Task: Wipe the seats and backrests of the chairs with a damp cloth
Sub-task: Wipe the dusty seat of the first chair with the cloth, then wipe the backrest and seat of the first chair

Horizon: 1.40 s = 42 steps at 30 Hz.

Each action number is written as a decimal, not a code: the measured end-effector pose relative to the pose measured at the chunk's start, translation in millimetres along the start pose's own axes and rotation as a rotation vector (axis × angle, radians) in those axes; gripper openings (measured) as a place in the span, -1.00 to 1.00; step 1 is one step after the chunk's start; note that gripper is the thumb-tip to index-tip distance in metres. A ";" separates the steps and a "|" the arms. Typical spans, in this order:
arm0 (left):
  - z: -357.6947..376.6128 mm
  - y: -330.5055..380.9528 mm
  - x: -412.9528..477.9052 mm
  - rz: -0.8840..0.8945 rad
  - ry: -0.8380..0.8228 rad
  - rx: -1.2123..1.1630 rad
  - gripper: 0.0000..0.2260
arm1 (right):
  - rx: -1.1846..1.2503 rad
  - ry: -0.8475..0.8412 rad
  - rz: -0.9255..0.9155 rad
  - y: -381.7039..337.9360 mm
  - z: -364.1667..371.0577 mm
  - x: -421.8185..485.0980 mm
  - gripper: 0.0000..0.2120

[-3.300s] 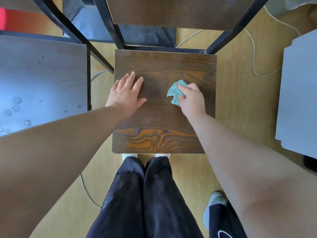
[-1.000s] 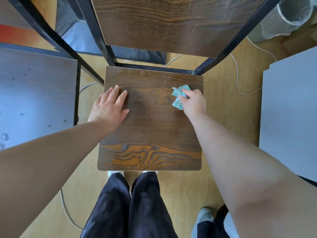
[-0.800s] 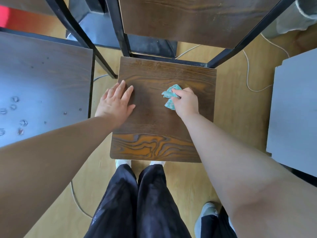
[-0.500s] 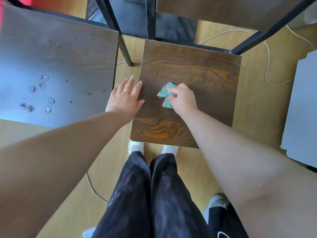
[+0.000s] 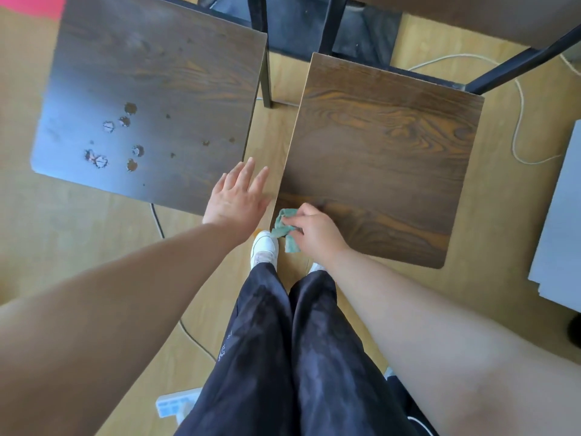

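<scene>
A dark wood-grain chair seat (image 5: 386,146) lies below me at centre right, its backrest (image 5: 490,14) at the top right between black metal posts. My right hand (image 5: 314,232) is shut on a crumpled teal cloth (image 5: 284,229) at the seat's near left corner, part of the cloth hanging past the edge. My left hand (image 5: 239,196) is flat with fingers apart, hovering over the gap between this seat and a second seat (image 5: 151,99) to the left. That left seat carries several water drops and spots (image 5: 119,140).
Wooden floor shows all around. A white cable (image 5: 518,121) loops on the floor to the right, a dark cable (image 5: 157,218) to the left. A grey panel (image 5: 562,221) stands at the right edge. My dark trousers and white shoe (image 5: 264,247) are below the seat.
My right hand has dragged the cloth from the seat's middle down to its near left corner. My left hand has come off the seat's left edge. The view has shifted left toward the second seat.
</scene>
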<state>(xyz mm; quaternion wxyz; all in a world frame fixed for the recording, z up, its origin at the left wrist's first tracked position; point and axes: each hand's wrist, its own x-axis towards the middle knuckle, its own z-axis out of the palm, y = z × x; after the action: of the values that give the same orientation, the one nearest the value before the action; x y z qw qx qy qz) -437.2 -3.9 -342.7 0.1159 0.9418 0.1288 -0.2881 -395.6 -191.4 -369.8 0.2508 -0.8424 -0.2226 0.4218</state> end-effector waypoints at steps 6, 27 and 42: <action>-10.0 4.3 -10.9 -0.019 -0.019 -0.018 -0.46 | 0.048 -0.018 0.085 -8.4 -0.2 -19.7 -0.71; -231.6 49.4 123.0 0.013 0.440 -0.190 -0.47 | -0.403 1.221 -0.714 -176.1 -347.1 59.5 -0.69; -162.8 28.8 128.9 0.026 0.279 -0.140 -0.47 | -0.222 0.899 -0.347 -113.7 -273.4 126.2 -0.75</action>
<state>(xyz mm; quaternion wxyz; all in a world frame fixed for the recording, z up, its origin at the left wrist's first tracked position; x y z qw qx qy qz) -241.6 39.3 -280.9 0.1662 0.9638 0.1512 -0.1432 -120.6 -93.4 -234.3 0.2974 -0.9131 -0.2728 -0.0578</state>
